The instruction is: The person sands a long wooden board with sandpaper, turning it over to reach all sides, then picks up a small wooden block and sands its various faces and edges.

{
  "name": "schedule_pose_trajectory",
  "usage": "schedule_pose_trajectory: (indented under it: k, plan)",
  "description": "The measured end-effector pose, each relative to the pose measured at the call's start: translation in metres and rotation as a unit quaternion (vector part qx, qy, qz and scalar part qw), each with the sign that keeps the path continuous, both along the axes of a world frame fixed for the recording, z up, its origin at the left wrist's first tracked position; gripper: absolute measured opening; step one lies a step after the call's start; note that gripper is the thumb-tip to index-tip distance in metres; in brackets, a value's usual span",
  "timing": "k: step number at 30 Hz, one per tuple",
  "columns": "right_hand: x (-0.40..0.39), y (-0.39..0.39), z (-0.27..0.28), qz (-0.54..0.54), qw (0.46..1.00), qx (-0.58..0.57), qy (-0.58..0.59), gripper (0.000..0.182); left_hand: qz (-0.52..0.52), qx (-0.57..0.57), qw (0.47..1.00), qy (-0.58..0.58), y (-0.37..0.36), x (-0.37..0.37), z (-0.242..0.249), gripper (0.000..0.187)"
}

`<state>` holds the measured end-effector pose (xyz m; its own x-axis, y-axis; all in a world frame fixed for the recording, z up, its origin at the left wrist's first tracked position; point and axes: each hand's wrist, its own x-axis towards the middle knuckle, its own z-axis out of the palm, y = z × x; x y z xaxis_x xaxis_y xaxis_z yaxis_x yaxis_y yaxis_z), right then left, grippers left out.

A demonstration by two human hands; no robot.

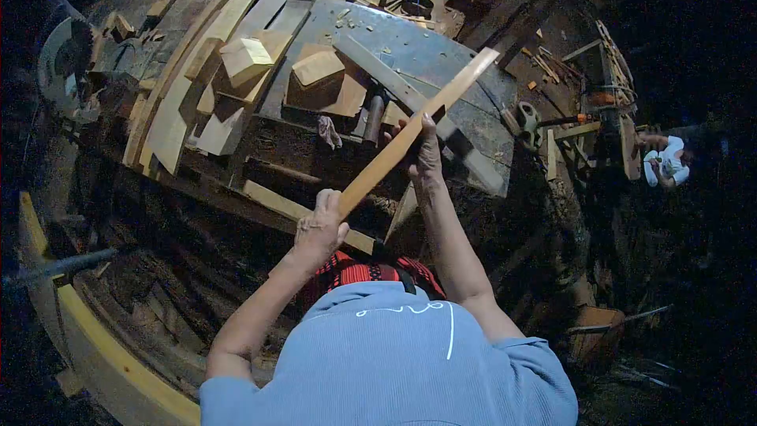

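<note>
A long, flat wooden strip [386, 159] runs diagonally in front of me, its far end pale and brightly lit. My left hand [322, 225] is closed around its near end, knuckles up. Farther along, my right hand [426, 146] grips the strip from beneath, thumb along its edge. Under the strip's far half, a metal-topped machine table [331, 24] carries a long straight fence-like bar [465, 158] that crosses below the strip. Left of my right hand lies a dark cylinder [374, 117], with a crumpled rag [329, 132] beside it.
Wooden blocks [318, 69] and boards [169, 138] are stacked on the table's left side. A round-bladed saw [67, 63] stands far left. Wood offcuts [544, 65] litter the floor at right, where another person [667, 162] in white is seen. A board [303, 217] lies along the front edge.
</note>
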<state>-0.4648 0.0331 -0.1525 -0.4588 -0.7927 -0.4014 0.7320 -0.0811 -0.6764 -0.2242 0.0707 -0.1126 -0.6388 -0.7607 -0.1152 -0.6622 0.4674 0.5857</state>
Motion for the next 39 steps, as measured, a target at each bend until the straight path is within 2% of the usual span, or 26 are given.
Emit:
schedule_pose_trajectory:
  k: [1,3,4,5,7,8,9,11,12,14,15,20,21,23,25,27,31,33,35,37,39]
  plan:
    - [-0.002,0.001,-0.005,0.002,1.0,0.0,0.0,0.062,0.002,0.0,1.0,0.0,0.001,-0.002,0.001,0.051]
    - [-0.009,0.004,-0.018,0.017,0.999,-0.04,-0.029,0.059,0.014,0.061,0.994,0.087,0.004,-0.008,0.008,0.054]
    - [-0.01,0.003,-0.022,0.008,0.997,-0.052,-0.064,0.054,0.042,0.126,0.988,0.079,0.002,-0.013,0.014,0.052]
    - [-0.01,0.006,-0.026,0.007,0.997,-0.05,-0.065,0.054,0.042,0.127,0.988,0.078,-0.003,-0.015,0.008,0.052]
    - [0.004,0.009,0.0,0.0,0.999,-0.052,-0.008,0.051,0.1,0.36,0.909,0.183,-0.011,-0.021,-0.02,0.047]
    - [0.011,0.01,0.004,-0.007,0.998,-0.049,-0.026,0.048,0.042,0.277,0.921,0.271,-0.009,-0.027,-0.042,0.041]
    - [0.002,0.014,-0.021,0.05,0.998,-0.029,-0.035,0.048,0.041,0.278,0.921,0.272,-0.007,-0.029,-0.034,0.041]
    - [0.021,0.014,0.007,0.038,0.997,-0.015,0.065,0.05,0.072,0.275,0.954,0.092,-0.005,-0.031,-0.006,0.038]
    - [0.017,0.013,0.005,0.038,0.997,-0.015,0.064,0.05,0.055,0.233,0.968,0.068,-0.003,-0.03,-0.001,0.037]
    - [0.002,0.008,-0.002,0.062,0.975,0.031,0.21,0.053,0.048,0.215,0.974,0.046,-0.002,-0.024,0.014,0.037]
    - [-0.007,0.001,0.012,0.033,0.973,0.064,0.22,0.053,0.042,0.198,0.979,0.025,0.0,-0.021,0.019,0.036]
    - [-0.061,-0.021,0.019,-0.008,0.984,0.069,0.163,0.052,0.027,0.173,0.983,0.052,0.009,-0.007,0.01,0.037]
    - [-0.054,-0.018,0.022,0.014,0.975,0.07,0.21,0.048,0.029,0.154,0.986,0.062,0.008,-0.009,0.011,0.036]
    - [-0.005,-0.01,0.038,-0.007,0.973,0.079,0.219,0.047,0.036,0.163,0.984,0.07,-0.001,-0.015,0.014,0.037]
    - [0.013,-0.008,0.023,0.031,0.985,0.029,0.168,0.047,0.044,0.173,0.981,0.072,-0.005,-0.016,0.016,0.037]
    - [-0.008,-0.008,0.017,0.067,0.979,0.072,0.178,0.047,0.036,0.159,0.985,0.062,-0.005,-0.013,0.017,0.037]
    - [-0.093,-0.036,0.017,-0.048,0.984,0.021,0.169,0.045,0.01,0.164,0.985,0.044,0.004,0.003,0.016,0.038]
    - [-0.145,-0.041,0.022,-0.038,0.983,0.045,0.174,0.046,-0.01,0.125,0.991,0.034,0.009,0.018,0.019,0.037]
    - [-0.169,-0.03,0.054,-0.03,0.969,0.021,0.245,0.047,0.0,0.089,0.994,0.055,0.009,0.035,0.028,0.036]
    - [-0.23,-0.023,0.044,-0.06,0.962,0.082,0.254,0.049,0.009,0.053,0.996,0.073,0.006,0.046,0.029,0.034]
    - [-0.231,-0.019,0.055,-0.152,0.915,0.107,0.358,0.051,0.04,-0.005,0.996,0.081,0.001,0.052,0.027,0.031]
